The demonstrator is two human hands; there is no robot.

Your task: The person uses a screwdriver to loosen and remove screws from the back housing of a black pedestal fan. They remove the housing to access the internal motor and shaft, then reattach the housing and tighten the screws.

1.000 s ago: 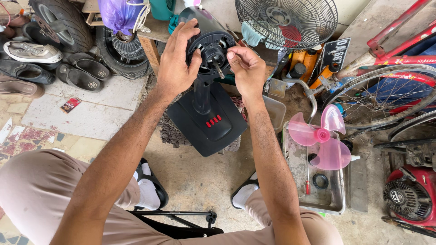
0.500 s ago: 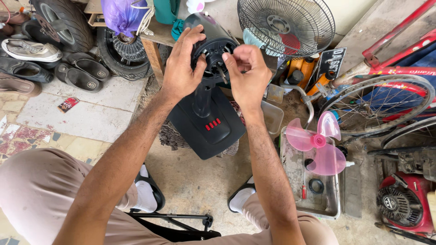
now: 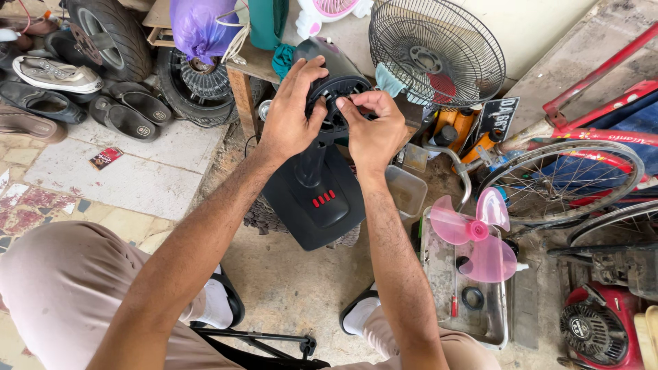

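Hidden and cut-off bits

The right hand (image 3: 373,133) covers the fan motor's (image 3: 334,82) front; the bicycle wheel (image 3: 562,181) maybe runs off the edge.

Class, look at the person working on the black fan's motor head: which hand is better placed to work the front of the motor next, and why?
Probably the right hand: its fingertips pinch at the motor head front, while the left hand grips its side.

A dusty concrete floor (image 3: 295,288) carries the black fan base (image 3: 315,205), a metal tray (image 3: 490,329) with pink blades, dark sandals (image 3: 130,109) and a clear tub (image 3: 406,190)
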